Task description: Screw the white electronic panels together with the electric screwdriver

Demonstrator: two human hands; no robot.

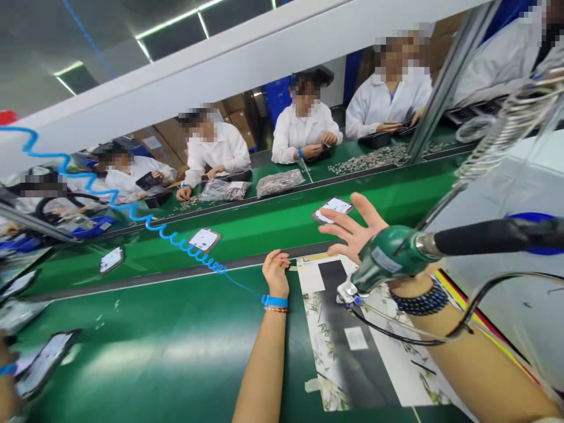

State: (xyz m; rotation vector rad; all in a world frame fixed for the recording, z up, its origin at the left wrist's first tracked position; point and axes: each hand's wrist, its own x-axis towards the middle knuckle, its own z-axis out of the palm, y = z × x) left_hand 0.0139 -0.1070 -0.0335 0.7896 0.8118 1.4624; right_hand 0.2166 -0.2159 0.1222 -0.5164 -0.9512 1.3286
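Note:
My right hand (352, 232) stretches out over the conveyor with its fingers spread, and nothing shows in its grasp. Beside its fingertips lies a flat white-faced panel with a dark rim (338, 205), partly covered by the fingers. A green power screwdriver (383, 258) hangs in front of my right palm and wrist and hides part of them. My left hand (276, 273) rests at the near edge of the conveyor, fingers loosely bent and holding nothing visible. Around its wrist is a blue strap (274, 302) tied to a coiled blue cord (165, 230).
A mat with leaf prints and a dark middle (365, 370) is taped to the green table (176, 352). More panels (205, 239) lie on the belt (255, 226). Across it, several people in white coats work near bags of small parts (279, 183). Hoses hang at right.

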